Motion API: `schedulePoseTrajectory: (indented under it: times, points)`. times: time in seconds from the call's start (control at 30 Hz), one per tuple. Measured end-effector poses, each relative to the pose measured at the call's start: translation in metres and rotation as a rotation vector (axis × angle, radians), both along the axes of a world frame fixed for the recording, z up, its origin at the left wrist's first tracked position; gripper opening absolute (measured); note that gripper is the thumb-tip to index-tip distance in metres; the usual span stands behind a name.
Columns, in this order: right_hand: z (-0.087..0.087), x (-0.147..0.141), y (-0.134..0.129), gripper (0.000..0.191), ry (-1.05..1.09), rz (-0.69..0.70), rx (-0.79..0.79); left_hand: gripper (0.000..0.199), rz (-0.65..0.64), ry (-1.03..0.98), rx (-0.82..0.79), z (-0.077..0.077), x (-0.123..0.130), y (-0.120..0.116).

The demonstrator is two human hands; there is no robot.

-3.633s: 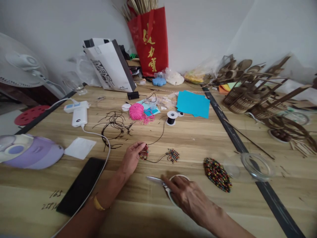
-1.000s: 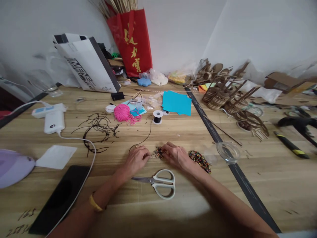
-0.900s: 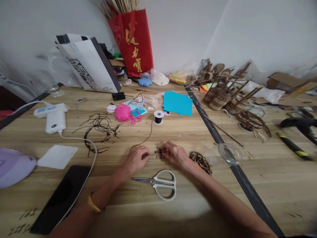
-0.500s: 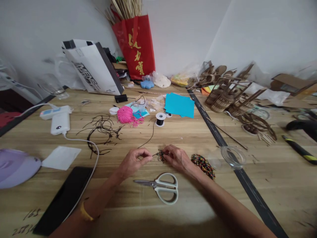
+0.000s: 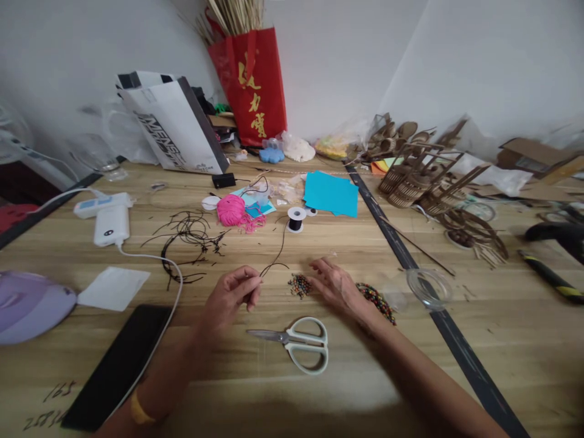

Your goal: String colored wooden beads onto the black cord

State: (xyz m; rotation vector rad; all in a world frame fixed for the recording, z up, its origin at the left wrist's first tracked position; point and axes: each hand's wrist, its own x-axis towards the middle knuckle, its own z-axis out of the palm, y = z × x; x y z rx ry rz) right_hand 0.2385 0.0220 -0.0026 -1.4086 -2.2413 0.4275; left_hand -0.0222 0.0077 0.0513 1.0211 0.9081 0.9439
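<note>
My left hand (image 5: pixel 237 292) is closed, thumb and finger pinching a thin black cord (image 5: pixel 275 260) that runs up to a white spool of black thread (image 5: pixel 296 220). A short free end of cord sticks out beside the pinch. My right hand (image 5: pixel 335 289) rests with fingers apart on the table, at the right edge of a small pile of mixed beads (image 5: pixel 299 285). Beside my right wrist lies a coiled string of colourful beads (image 5: pixel 378 301), partly covered by it. Scissors (image 5: pixel 296 344) with pale handles lie nearer to me, blades to the left.
Cut black cords (image 5: pixel 187 234), a pink yarn ball (image 5: pixel 230 210) and blue sheets (image 5: pixel 332 193) lie further back. A glass dish (image 5: pixel 429 288) stands right. On the left are a black phone (image 5: pixel 119 365) and a white power bank (image 5: pixel 111 225) with its cable.
My left hand has drawn back left from the beads with the cord. My right hand has spread its fingers and moved slightly right, uncovering the bead pile.
</note>
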Motion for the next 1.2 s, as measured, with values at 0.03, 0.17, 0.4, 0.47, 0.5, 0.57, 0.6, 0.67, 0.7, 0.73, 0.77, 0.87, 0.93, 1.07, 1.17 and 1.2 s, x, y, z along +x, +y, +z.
schedulePoseTrajectory:
  times: [0.03,0.17,0.4,0.47,0.5,0.57,0.6,0.67,0.7,0.73,0.77,0.87,0.93,1.07,1.17,1.2]
  points:
    - [0.000,-0.002,-0.001,0.031,0.008,0.030,0.031,0.023,0.013,0.031,0.008,0.000,-0.001,0.000]
    - [-0.004,-0.012,-0.007,0.049,-0.065,0.100,0.108,0.022,0.084,0.236,0.071,-0.003,-0.008,0.002]
    - [-0.010,-0.014,-0.008,0.060,-0.150,0.134,0.106,0.019,0.158,0.764,0.359,-0.025,-0.021,0.013]
    - [-0.009,-0.012,-0.008,0.057,-0.143,0.143,0.089,0.020,0.139,0.896,0.398,-0.030,-0.023,0.015]
    - [-0.009,-0.012,-0.008,0.056,-0.139,0.148,0.078,0.021,0.124,0.959,0.412,-0.031,-0.024,0.015]
    - [-0.008,-0.011,-0.008,0.054,-0.136,0.154,0.057,0.022,0.091,1.069,0.433,-0.033,-0.023,0.014]
    - [-0.007,-0.010,-0.008,0.053,-0.136,0.154,0.048,0.023,0.073,1.107,0.443,-0.034,-0.023,0.014]
    - [-0.007,-0.010,-0.008,0.050,-0.135,0.150,0.038,0.024,0.033,1.138,0.460,-0.035,-0.021,0.013]
    - [-0.006,-0.010,-0.008,0.049,-0.133,0.148,0.035,0.025,0.014,1.133,0.468,-0.036,-0.020,0.012]
    - [-0.006,-0.009,-0.008,0.047,-0.130,0.149,0.033,0.025,-0.004,1.119,0.476,-0.036,-0.019,0.012]
    - [-0.006,-0.009,-0.008,0.046,-0.127,0.148,0.033,0.026,-0.020,1.097,0.482,-0.037,-0.018,0.012]
    - [-0.004,-0.008,-0.008,0.044,-0.130,0.143,0.030,0.027,-0.055,0.997,0.480,-0.037,-0.016,0.011]
    - [-0.002,-0.007,-0.008,0.041,-0.135,0.136,0.017,0.027,-0.063,0.916,0.470,-0.036,-0.015,0.011]
    - [0.003,-0.006,-0.008,0.043,-0.121,0.124,0.007,0.024,-0.103,0.804,0.492,-0.033,-0.011,0.011]
    - [0.000,-0.006,-0.007,0.054,-0.072,0.143,0.051,0.026,-0.127,0.757,0.516,-0.032,-0.006,0.012]
    - [-0.002,-0.007,-0.007,0.058,-0.056,0.164,0.066,0.027,-0.122,0.744,0.522,-0.033,-0.004,0.011]
